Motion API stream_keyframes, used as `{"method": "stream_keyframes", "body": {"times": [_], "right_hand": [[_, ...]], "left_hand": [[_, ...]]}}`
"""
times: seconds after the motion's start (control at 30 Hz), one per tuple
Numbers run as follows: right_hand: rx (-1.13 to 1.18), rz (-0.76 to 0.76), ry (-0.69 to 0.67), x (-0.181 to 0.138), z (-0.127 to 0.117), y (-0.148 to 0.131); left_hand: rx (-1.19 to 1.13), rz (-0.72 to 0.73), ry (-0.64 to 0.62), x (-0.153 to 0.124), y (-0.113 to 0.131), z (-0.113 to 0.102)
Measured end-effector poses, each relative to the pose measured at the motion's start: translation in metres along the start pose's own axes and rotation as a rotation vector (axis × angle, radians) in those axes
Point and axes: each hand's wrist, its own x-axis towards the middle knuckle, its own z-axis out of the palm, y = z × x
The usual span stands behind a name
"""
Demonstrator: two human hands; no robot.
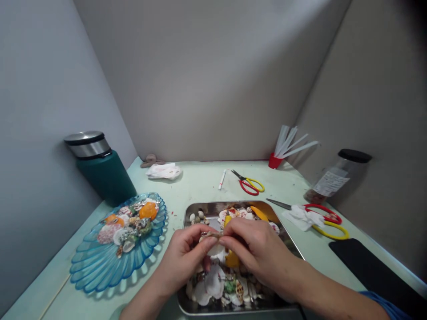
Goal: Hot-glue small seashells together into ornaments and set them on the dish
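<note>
Both my hands meet over a metal tray (190, 211) filled with several seashells. My left hand (185, 258) and my right hand (255, 251) pinch the same small pale shell (211, 236) between their fingertips, above the tray's middle. A yellow-orange shell piece (232, 259) shows under my right palm. White scallop shells (213, 284) lie in the tray below my hands. Small round shells (198, 217) sit in the tray's far left corner.
A blue glass dish (90, 271) with several colourful shells lies left of the tray. A teal flask (100, 166) stands at the back left. Two red-and-yellow scissors (250, 184) (325, 220), a marker (222, 179), crumpled tissue (165, 171), a red cup of sticks (275, 160), a jar (336, 178) and a black pad (373, 271) sit around.
</note>
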Motion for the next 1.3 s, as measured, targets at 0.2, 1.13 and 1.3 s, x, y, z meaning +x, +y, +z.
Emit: {"method": "stream_keyframes", "body": {"times": [0.2, 1.13, 1.3], "right_hand": [[0.004, -0.047, 0.016, -0.001, 0.000, 0.002], [-0.082, -0.091, -0.056, -0.001, 0.005, 0.001], [-0.091, -0.070, -0.058, -0.002, 0.006, 0.004]], "left_hand": [[-0.006, 0.015, 0.035, 0.000, -0.003, -0.002], [0.093, 0.054, -0.071, -0.008, 0.003, 0.001], [0.085, 0.026, -0.133, -0.009, 0.008, 0.002]]}}
